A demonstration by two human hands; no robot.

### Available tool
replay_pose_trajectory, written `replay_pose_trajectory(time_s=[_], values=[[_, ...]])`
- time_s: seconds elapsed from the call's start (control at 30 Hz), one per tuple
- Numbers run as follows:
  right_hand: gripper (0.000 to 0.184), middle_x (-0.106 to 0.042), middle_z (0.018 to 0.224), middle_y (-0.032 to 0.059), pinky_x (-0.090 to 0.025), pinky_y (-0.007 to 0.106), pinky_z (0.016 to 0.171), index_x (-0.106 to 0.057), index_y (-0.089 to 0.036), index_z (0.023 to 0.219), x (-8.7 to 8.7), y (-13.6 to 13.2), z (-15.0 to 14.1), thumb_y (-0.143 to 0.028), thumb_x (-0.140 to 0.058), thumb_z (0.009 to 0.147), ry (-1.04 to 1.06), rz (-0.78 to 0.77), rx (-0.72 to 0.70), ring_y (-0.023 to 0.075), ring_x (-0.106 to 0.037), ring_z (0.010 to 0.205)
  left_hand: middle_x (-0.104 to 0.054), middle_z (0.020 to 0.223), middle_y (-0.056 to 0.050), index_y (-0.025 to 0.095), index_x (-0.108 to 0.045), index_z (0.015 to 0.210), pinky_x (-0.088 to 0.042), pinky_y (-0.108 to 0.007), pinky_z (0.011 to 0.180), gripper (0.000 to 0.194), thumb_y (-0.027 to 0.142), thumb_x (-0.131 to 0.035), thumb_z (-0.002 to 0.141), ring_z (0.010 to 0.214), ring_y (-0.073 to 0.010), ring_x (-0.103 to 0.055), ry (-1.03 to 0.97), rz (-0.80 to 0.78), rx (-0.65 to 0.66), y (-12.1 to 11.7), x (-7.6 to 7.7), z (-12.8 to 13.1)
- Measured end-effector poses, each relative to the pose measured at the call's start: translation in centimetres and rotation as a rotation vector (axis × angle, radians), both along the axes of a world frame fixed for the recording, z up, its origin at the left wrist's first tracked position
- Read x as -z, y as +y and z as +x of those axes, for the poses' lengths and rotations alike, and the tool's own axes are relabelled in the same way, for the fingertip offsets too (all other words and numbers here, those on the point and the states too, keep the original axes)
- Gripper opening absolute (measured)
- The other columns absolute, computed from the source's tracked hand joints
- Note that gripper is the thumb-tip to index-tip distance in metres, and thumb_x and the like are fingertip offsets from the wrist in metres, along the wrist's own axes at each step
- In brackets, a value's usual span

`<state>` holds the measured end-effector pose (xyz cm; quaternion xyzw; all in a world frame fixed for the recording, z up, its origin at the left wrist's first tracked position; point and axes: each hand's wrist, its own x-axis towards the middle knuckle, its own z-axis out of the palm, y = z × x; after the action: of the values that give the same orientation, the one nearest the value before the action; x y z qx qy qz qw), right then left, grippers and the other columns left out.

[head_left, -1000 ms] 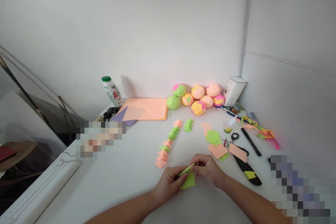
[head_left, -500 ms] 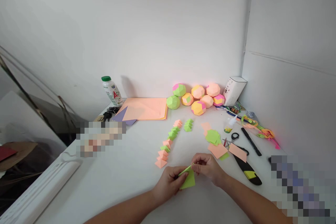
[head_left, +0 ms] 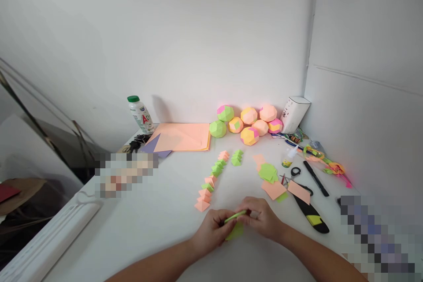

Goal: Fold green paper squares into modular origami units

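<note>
From the head, one camera looks forward and down over the hands [head_left: 213, 231] and table [head_left: 148, 216].

A pale back wall [head_left: 198, 44] is meeting a right-hand wall [head_left: 366, 31] at a corner [head_left: 312, 31] (a thin line [head_left: 366, 81] is running along the latter), and soft light is falling across the white worktop [head_left: 148, 211].

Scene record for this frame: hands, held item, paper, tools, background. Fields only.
left hand: pinching green paper
right hand: pinching the same paper's right end
folded pieces: peach-and-green row, small green cluster right of its far end
loose paper: green squares, peach piece
tools: scissors partly covered, squeeze bottle, black pen-like item, black-and-yellow tool
background: eight paper balls, peach sheets, green-capped bottle
</note>
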<state>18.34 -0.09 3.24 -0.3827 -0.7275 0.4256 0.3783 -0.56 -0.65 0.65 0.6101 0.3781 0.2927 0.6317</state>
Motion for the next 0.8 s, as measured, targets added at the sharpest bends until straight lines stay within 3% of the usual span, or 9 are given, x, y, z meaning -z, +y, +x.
replay_pose_trajectory(time_s=[0.07, 0.2, 0.57, 0.8], values=[[0.022, -0.064, 0.067, 0.0042, -0.045, 0.025, 0.058, -0.069, -0.016, 0.076, 0.0, -0.1, -0.1, -0.036, -0.062, 0.081, -0.031, -0.017, 0.017, 0.0142, -0.055, 0.062, -0.044, 0.049, 0.005, 0.012, -0.067, 0.081, -0.026, -0.019, 0.039, 0.043, 0.053, -0.056, 0.077, 0.04, -0.0064, -0.034, -0.015, -0.011, -0.043, -0.1, 0.0, 0.1], [0.025, -0.06, 0.061, 0.002, -0.045, 0.024, 0.051, -0.066, -0.015, 0.075, 0.1, -0.1, -0.2, -0.039, -0.06, 0.08, 0.016, -0.202, 0.088, 0.0124, -0.053, 0.054, -0.049, 0.052, 0.004, 0.013, -0.061, 0.076, -0.028, -0.02, 0.041, 0.041, 0.054, -0.06, 0.074, 0.042, -0.0067, -0.036, -0.074, -0.055, -0.122, 0.1, 0.5, 0.1], [0.03, -0.059, 0.057, 0.0004, -0.045, 0.023, 0.047, -0.066, -0.012, 0.074, 0.8, -0.1, -0.2, -0.042, -0.066, 0.076, 0.143, -0.434, 0.029, 0.0108, -0.054, 0.048, -0.058, 0.053, 0.001, 0.013, -0.061, 0.072, -0.027, -0.019, 0.037, 0.04, 0.052, -0.058, 0.077, 0.038, -0.0058, -0.037, -0.107, -0.104, -0.076, 0.3, 0.8, -0.1], [0.031, -0.059, 0.056, -0.0003, -0.045, 0.022, 0.047, -0.066, -0.012, 0.075, 1.3, 0.1, -0.1, -0.043, -0.068, 0.074, 0.191, -0.48, 0.021, 0.0102, -0.055, 0.047, -0.059, 0.052, 0.0, 0.013, -0.06, 0.068, -0.028, -0.018, 0.035, 0.04, 0.053, -0.061, 0.074, 0.037, -0.0061, -0.039, -0.127, -0.127, -0.091, 0.4, 0.5, 0.0]])
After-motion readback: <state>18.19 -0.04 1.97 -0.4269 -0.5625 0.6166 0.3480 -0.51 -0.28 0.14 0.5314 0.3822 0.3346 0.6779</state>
